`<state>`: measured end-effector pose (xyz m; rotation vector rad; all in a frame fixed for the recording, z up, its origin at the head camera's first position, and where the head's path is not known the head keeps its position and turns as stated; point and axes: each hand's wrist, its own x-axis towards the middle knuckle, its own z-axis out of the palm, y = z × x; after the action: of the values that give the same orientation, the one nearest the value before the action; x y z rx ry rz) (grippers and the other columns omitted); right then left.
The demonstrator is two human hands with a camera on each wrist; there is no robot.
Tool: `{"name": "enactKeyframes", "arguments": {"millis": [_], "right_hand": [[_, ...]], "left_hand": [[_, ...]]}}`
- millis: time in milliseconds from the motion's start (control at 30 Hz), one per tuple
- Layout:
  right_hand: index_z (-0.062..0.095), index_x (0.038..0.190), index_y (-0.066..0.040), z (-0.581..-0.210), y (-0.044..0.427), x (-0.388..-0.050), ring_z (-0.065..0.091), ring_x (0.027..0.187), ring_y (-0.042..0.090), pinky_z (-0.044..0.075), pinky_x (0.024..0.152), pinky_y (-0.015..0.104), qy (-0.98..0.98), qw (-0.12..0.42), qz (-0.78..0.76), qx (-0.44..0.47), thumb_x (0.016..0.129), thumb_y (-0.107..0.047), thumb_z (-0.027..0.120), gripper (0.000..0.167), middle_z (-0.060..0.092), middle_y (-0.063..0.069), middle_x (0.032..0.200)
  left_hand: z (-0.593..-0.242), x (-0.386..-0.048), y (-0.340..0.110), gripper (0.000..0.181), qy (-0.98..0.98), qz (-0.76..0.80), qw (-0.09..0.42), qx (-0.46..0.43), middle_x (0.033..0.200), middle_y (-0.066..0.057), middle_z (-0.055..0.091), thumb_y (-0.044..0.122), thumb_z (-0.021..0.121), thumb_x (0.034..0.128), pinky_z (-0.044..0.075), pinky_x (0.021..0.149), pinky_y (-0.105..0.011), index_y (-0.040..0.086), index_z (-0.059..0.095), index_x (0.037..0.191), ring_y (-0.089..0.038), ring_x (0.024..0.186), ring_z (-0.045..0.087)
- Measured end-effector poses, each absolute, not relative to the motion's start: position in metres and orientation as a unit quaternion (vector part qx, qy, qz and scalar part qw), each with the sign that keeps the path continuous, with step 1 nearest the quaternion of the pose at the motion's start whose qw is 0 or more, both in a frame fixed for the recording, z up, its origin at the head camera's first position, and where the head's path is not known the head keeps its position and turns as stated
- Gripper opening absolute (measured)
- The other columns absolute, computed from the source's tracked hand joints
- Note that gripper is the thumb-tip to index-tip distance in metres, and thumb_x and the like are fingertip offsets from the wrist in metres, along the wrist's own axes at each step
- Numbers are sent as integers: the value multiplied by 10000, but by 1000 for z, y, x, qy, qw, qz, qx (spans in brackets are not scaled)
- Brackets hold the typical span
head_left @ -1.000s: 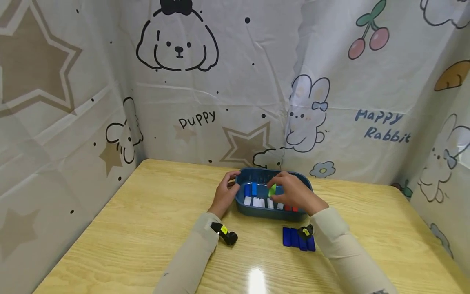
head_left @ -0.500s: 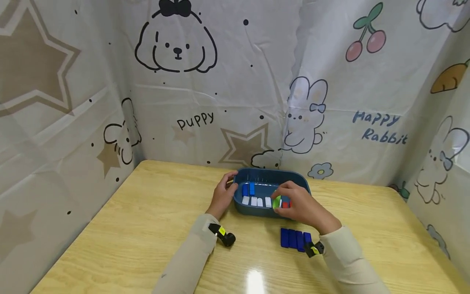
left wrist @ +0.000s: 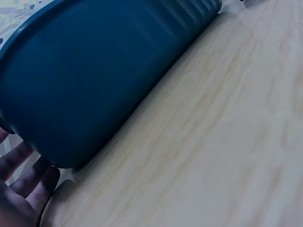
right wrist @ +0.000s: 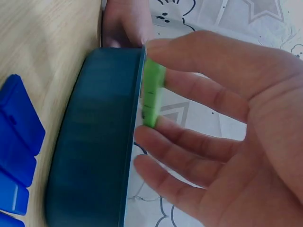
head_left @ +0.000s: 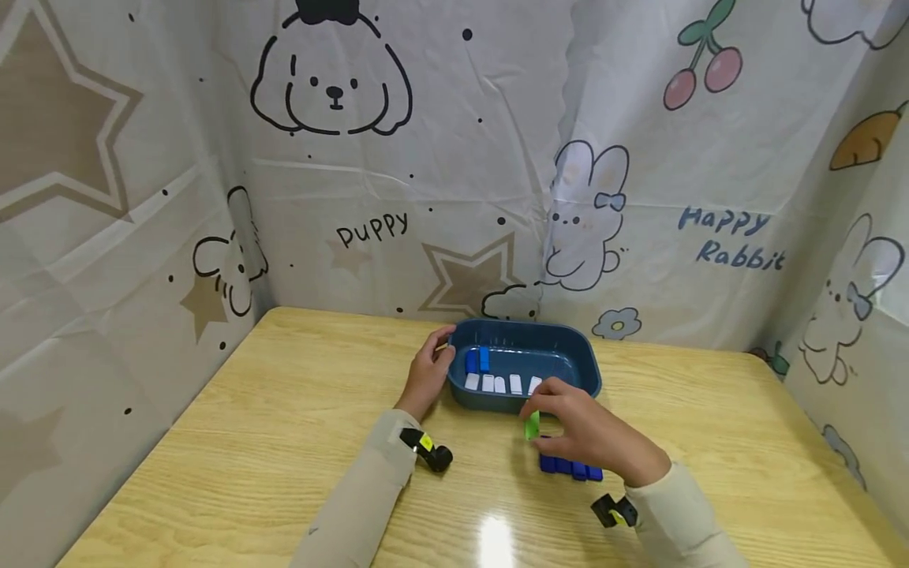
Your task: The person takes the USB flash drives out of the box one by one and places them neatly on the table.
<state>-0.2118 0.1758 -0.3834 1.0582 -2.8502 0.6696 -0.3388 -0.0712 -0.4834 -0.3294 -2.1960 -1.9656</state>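
In the head view a dark blue plastic basin (head_left: 529, 334) stands at the back of the table, with several white tiles (head_left: 488, 383) along its near side and two blue tiles (head_left: 472, 361) at its left. My left hand (head_left: 424, 379) rests against the basin's left end from outside, its fingers fairly straight in the left wrist view. Just in front of the basin, my right hand (head_left: 596, 430) pinches a narrow green tile (head_left: 532, 427) between thumb and fingertips. Seen from the right wrist, small dark marks show on the green tile (right wrist: 152, 92).
A row of dark blue tiles (head_left: 568, 468) lies side by side on the wooden table (head_left: 298, 442), below my right hand. A printed curtain (head_left: 398, 173) closes off the back and sides. Each wrist carries a small black camera (head_left: 429, 451).
My right hand has brought the green tile out of the basin, over its near rim, toward me and the row of blue tiles. My left hand stays at the basin's left end.
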Motion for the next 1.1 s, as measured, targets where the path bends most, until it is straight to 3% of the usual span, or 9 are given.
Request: {"name": "enactKeyframes", "arguments": {"millis": [167, 367, 700, 933, 1100], "right_hand": [[709, 1001, -178, -388, 176, -212, 531, 856, 147, 500, 743, 291, -915, -23, 210, 344, 782, -173, 782, 231, 538, -35, 1001], [712, 983, -133, -395, 174, -214, 569, 945, 212, 510, 794, 338, -916, -57, 209, 339, 764, -162, 797, 236, 561, -9, 1052], [712, 979, -127, -407, 171, -217, 545, 901, 178, 491, 771, 313, -923, -66, 183, 332, 720, -170, 837, 291, 545, -26, 1001], [694, 1019, -125, -411, 170, -218, 521, 920, 166, 489, 810, 370, -929, -77, 166, 321, 701, -176, 852, 359, 561, -10, 1006], [687, 1030, -128, -413, 171, -219, 528, 931, 176, 486, 818, 397, -932, -78, 155, 317, 694, -195, 857, 383, 565, -3, 1005]], "left_hand": [[-483, -338, -73, 390, -743, -655, 86, -106, 1406, -86, 493, 183, 493, 991, 386, 1060, -434, 180, 512, 1380, -272, 1267, 490], [-485, -339, -74, 378, -741, -657, 91, -101, 1390, -53, 508, 145, 495, 982, 394, 1056, -414, 192, 530, 1356, -246, 1258, 494], [-486, -342, -72, 378, -750, -647, 88, -106, 1404, -39, 501, 162, 490, 988, 381, 1067, -416, 200, 521, 1363, -245, 1276, 478], [-484, -340, -73, 380, -753, -642, 90, -110, 1405, -38, 502, 155, 494, 986, 376, 1070, -419, 189, 522, 1364, -238, 1284, 467], [-465, -327, -74, 392, -752, -644, 76, -113, 1419, -102, 486, 117, 485, 988, 366, 1075, -440, 107, 504, 1379, -289, 1299, 450]]}}
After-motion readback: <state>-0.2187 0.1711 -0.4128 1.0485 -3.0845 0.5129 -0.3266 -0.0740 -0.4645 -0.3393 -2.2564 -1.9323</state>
